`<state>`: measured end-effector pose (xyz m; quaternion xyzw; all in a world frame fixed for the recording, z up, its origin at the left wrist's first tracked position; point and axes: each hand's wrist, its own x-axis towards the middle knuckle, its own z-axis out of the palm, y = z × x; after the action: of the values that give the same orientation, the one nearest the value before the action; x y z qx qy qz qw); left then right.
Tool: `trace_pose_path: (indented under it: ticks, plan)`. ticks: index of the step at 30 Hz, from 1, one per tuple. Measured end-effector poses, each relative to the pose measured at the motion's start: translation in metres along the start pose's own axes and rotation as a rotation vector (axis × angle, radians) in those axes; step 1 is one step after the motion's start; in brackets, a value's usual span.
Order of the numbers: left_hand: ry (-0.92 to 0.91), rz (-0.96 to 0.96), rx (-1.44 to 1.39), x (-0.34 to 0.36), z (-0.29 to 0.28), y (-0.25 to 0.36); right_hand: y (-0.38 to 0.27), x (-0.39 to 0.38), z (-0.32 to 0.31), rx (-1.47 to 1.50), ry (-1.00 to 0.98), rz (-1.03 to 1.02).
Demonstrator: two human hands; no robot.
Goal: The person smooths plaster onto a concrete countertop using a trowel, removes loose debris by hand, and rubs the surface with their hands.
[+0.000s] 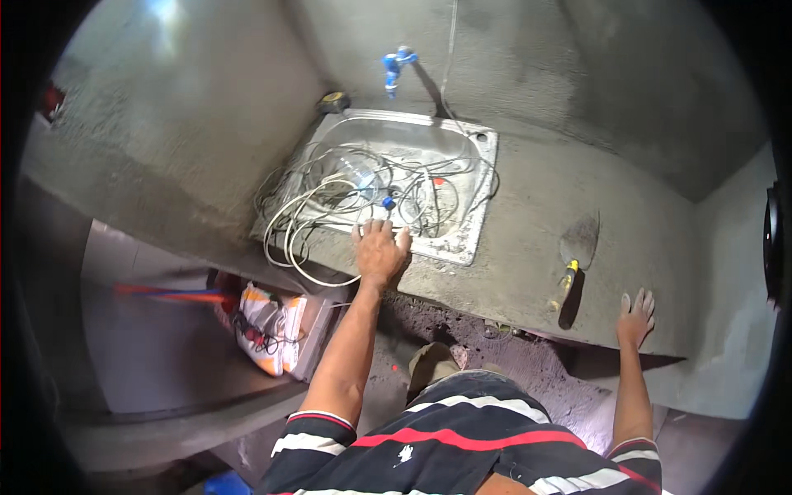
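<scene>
Your left hand (380, 250) lies flat, fingers spread and gripping nothing, on the steel sink's (478, 206) front rim beside the tangled white cable (330, 194), while your right hand (636, 316), open too, braces on the concrete counter (536, 247)

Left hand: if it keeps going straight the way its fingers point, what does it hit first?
Probably the tangle of white and grey wires lying in the steel sink. The left hand rests on the sink's near rim, fingers pointing into the basin; the closest loops lie just ahead. Depth is uncertain.
</scene>
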<state>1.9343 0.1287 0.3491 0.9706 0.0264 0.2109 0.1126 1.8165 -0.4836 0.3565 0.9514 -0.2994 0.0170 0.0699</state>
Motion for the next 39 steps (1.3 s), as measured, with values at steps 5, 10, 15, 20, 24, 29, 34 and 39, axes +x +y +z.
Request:
trace_pose_path:
  ticks: [5,10,15,20,24,29,34,39]
  plan:
    - [0.067,0.016,0.040,-0.005,-0.003,-0.010,-0.003,0.004,0.010,-0.021,0.007,-0.029]
    - [0.060,0.001,-0.001,-0.004,0.002,-0.009,0.007,0.007,0.020,-0.043,0.029,-0.040]
    - [0.045,-0.009,-0.013,-0.006,0.003,-0.013,0.001,0.009,0.018,-0.053,0.000,-0.029]
    - [0.031,-0.011,-0.045,-0.004,0.003,-0.009,0.004,0.006,0.018,-0.065,0.021,-0.015]
    - [0.026,-0.016,-0.054,-0.005,0.001,-0.009,0.003,0.005,0.016,-0.066,0.030,-0.018]
    - [0.013,-0.027,-0.032,-0.006,-0.004,-0.008,0.002,0.006,0.015,-0.069,0.024,-0.032]
    - [-0.008,-0.032,-0.025,-0.005,-0.004,-0.012,-0.001,0.004,0.014,-0.056,0.018,-0.046]
    - [0.121,-0.001,-0.131,-0.002,-0.009,-0.016,0.005,0.009,0.024,-0.057,0.051,-0.046]
